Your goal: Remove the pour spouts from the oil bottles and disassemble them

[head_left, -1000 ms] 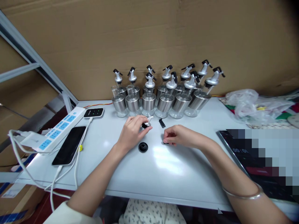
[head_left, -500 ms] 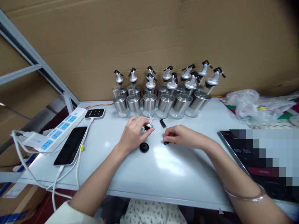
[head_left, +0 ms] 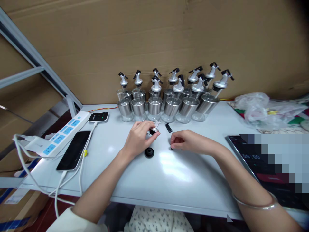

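Observation:
My left hand [head_left: 139, 137] is closed around a silver pourer cap [head_left: 154, 130] with a white spout, held just above the white table [head_left: 169, 174]. My right hand [head_left: 187, 141] rests on the table, its fingers pinched on a small black part [head_left: 172, 148] that is mostly hidden. A round black stopper [head_left: 149, 152] lies on the table between and slightly in front of both hands. A small black lever piece [head_left: 168, 127] lies just beyond my hands. Behind them stand several glass and steel oil bottles [head_left: 170, 108] with pourer tops.
A power strip [head_left: 60, 135], a black phone [head_left: 74, 149] on a cable and a small black device [head_left: 98, 117] sit at the left. A crumpled plastic bag [head_left: 256, 108] lies at the right back. A dark tablet [head_left: 246, 158] is at the right. Cardboard forms the wall behind.
Both hands stay almost in place. My left hand has turned the silver cap slightly, and my right hand's fingers have closed a little tighter on the small black part.

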Available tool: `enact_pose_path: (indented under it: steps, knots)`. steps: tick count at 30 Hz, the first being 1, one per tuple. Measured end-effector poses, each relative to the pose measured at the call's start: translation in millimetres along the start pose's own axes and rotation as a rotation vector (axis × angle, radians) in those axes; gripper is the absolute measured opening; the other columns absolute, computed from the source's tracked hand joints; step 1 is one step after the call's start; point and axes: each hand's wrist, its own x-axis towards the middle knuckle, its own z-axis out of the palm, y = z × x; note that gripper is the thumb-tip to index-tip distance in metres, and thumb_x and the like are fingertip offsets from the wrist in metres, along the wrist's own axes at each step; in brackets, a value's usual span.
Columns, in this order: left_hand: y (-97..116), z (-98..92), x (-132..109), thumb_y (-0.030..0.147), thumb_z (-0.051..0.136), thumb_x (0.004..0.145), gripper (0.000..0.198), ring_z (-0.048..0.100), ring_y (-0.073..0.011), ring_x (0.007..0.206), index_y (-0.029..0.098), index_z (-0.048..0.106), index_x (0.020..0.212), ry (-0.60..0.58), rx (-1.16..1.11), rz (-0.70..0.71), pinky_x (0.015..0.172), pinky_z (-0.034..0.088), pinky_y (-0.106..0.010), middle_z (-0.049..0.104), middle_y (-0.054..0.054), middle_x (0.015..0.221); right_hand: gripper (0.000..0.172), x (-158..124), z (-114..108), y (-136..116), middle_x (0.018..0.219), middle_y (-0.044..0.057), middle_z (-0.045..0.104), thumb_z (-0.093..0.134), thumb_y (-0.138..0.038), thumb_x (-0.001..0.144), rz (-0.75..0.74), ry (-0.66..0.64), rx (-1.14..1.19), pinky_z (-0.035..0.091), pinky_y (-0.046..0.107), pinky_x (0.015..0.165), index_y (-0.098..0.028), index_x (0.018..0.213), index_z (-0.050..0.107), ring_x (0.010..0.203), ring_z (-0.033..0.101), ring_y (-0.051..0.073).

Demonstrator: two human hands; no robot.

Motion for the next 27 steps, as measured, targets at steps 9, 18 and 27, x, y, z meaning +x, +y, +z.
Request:
enact_pose_path:
  steps: [9, 18, 27]
  knots:
    - [2, -0.5, 1, 0.027, 0.059, 0.086, 0.012, 0.066, -0.0169, 0.086, 0.017, 0.052, 0.085, 0.009, -0.014, 0.024, 0.076, 0.046, -0.03, 0.068, -0.005, 0.087, 0.021, -1, -2, 0, 0.062, 0.0, 0.059, 0.055, -0.036, 0.078, 0.003, 0.04, -0.024, 0.035, 0.025, 0.055, -0.017, 0.068, 0.058, 0.057, 0.046, 0.011]
    - [19, 10.0, -5, 0.029, 0.059, 0.085, 0.013, 0.066, -0.0173, 0.084, 0.017, 0.053, 0.083, 0.144, -0.134, -0.053, 0.074, 0.052, -0.03, 0.068, -0.008, 0.089, 0.031, -4, 4, -23, 0.073, 0.002, 0.064, 0.052, -0.046, 0.083, -0.2, 0.197, 0.161, 0.039, 0.026, 0.06, -0.018, 0.082, 0.064, 0.063, 0.052, 0.013]
    - [20, 11.4, -5, 0.019, 0.05, 0.09, 0.012, 0.065, -0.0175, 0.094, 0.015, 0.06, 0.095, 0.168, -0.126, -0.036, 0.082, 0.053, -0.031, 0.068, -0.01, 0.099, 0.031, 0, 5, -18, 0.086, 0.006, 0.065, 0.059, -0.046, 0.078, -0.289, 0.425, 0.447, 0.042, 0.032, 0.071, -0.018, 0.092, 0.059, 0.076, 0.056, 0.017]
